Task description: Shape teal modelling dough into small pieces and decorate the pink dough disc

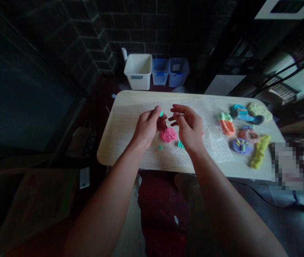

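Observation:
My left hand [149, 126] hovers over the bubble wrap sheet [130, 125], thumb and fingers pinched on a small teal clay piece [161, 114]. My right hand [188, 128] is just to its right, fingers curled toward the left hand's fingertips; nothing shows in it. Below and between the hands lies a pink textured clay disc [168, 135]. A tiny teal ball [160, 147] and a small ridged teal piece [180, 144] rest on the wrap beside the disc.
The light wooden table [237, 169] carries several finished clay shapes at right: an orange-green one [227, 125], blue ones [241, 111], a purple disc [240, 145], yellow-green pieces [259, 150]. A white bin [138, 71] and two blue bins [170, 71] stand behind the table.

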`<state>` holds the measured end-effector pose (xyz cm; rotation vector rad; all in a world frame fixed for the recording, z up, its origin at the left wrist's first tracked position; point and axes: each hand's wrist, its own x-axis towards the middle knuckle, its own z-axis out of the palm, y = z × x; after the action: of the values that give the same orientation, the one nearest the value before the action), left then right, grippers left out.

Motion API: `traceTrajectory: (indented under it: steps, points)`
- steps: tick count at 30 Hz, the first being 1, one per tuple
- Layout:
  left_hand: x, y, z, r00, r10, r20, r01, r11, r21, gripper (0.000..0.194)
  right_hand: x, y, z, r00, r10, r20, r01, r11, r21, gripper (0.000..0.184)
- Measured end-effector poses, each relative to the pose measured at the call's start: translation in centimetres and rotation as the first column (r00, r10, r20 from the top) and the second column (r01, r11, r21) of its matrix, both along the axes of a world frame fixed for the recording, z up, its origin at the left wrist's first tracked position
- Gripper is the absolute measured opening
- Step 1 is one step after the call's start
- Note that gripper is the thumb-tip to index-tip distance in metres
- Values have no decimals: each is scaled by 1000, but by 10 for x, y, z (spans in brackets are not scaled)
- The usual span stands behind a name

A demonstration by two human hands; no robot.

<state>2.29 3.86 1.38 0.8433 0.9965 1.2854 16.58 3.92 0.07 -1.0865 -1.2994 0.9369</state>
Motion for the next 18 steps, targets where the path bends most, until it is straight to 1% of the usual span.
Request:
traceTrajectory:
  steps: [2, 5, 8, 10, 12, 15, 18]
  points:
    - [0, 0, 0, 1000, -29, 12, 29, 1000, -6, 34, -1, 0, 1, 1000, 10, -18, -10, 1000, 2, 26]
    - [1, 0, 1, 994, -96, 56, 98, 995, -34, 16, -2, 0, 0, 999, 27, -30, -27, 1000, -8, 27]
    - [1, 1, 2, 989, -122, 84, 126, 991, -41, 8, -1, -1, 0, 1000, 26, -17, -27, 1000, -11, 30]
    - [0, 1, 2, 988, -122, 91, 125, 992, -25, 5, 1, -2, 1, 999, 28, 24, -29, 999, 13, 30]
    - [-2, 1, 1, 989, -110, 94, 111, 994, -1, 8, 3, -4, 4, 996, 55, 63, -59, 997, 50, 29]
    - [-6, 0, 2, 994, -76, 76, 74, 997, 26, 17, 5, -8, 9, 986, 157, 53, -161, 984, 82, 30]
    - [-7, -2, 2, 994, -105, 15, 105, 994, 34, 33, 5, -10, 12, 968, 241, 68, -245, 967, 67, 35]
